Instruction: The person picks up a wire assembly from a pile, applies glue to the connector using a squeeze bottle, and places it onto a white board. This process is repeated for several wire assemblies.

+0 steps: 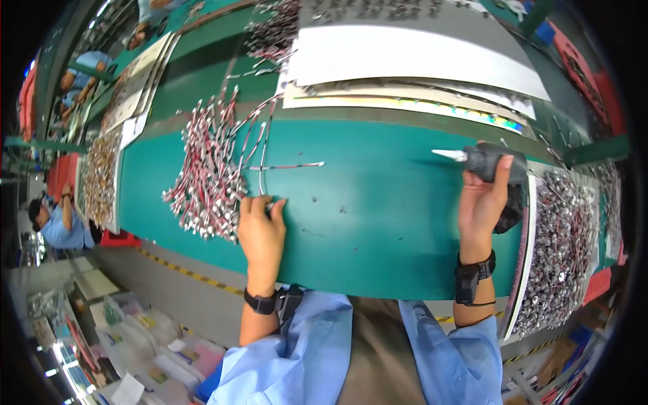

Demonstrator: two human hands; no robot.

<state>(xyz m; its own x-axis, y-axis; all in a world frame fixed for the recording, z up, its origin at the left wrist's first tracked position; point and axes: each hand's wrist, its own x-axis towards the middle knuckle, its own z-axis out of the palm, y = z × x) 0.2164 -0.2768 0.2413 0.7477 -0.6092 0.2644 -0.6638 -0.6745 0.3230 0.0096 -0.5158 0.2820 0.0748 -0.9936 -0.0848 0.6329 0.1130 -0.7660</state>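
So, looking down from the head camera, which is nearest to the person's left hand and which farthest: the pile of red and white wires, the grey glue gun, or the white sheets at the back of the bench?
1. The pile of red and white wires: right beside the left hand, touching its fingertips.
2. The grey glue gun: across the green bench, in the right hand.
3. The white sheets: farthest, along the bench's back edge.
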